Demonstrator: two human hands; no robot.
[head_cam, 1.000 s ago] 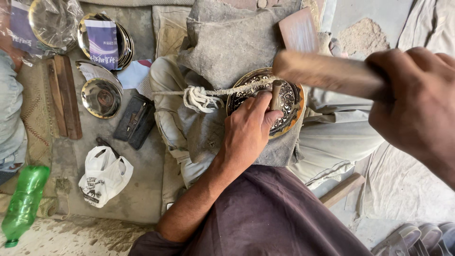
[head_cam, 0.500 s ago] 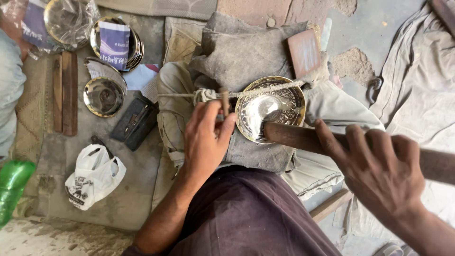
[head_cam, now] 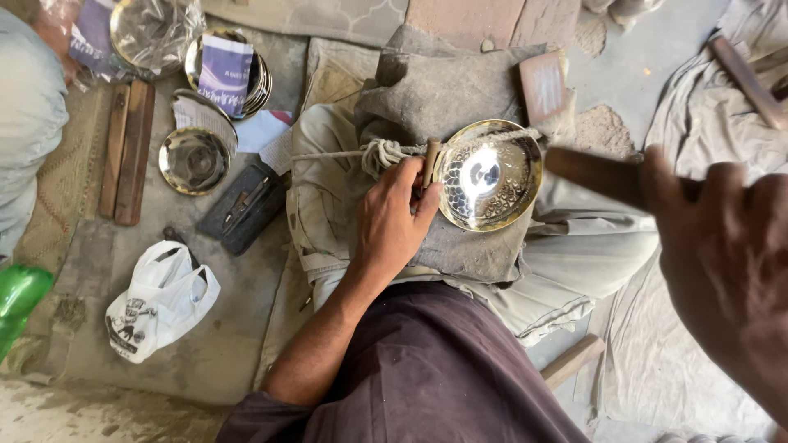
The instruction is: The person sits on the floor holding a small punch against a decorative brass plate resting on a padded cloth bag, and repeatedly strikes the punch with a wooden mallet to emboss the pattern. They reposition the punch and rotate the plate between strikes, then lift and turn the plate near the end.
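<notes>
A shiny brass bowl (head_cam: 490, 175) was seen lying on a grey cloth pad (head_cam: 447, 98) over the person's lap, tied across by a knotted rope (head_cam: 379, 153). The left hand (head_cam: 394, 217) was pressed on the pad just left of the bowl, fingers closed around a small wooden peg (head_cam: 430, 161) touching the rim. The right hand (head_cam: 726, 262) was raised close to the camera, blurred, clamped on a dark wooden handle (head_cam: 595, 175) pointing toward the bowl. On the floor to the left, a smaller bowl (head_cam: 194, 160), a black case (head_cam: 245, 208), two wood strips (head_cam: 125, 151) and a white plastic bag (head_cam: 162, 299) were noted.
</notes>
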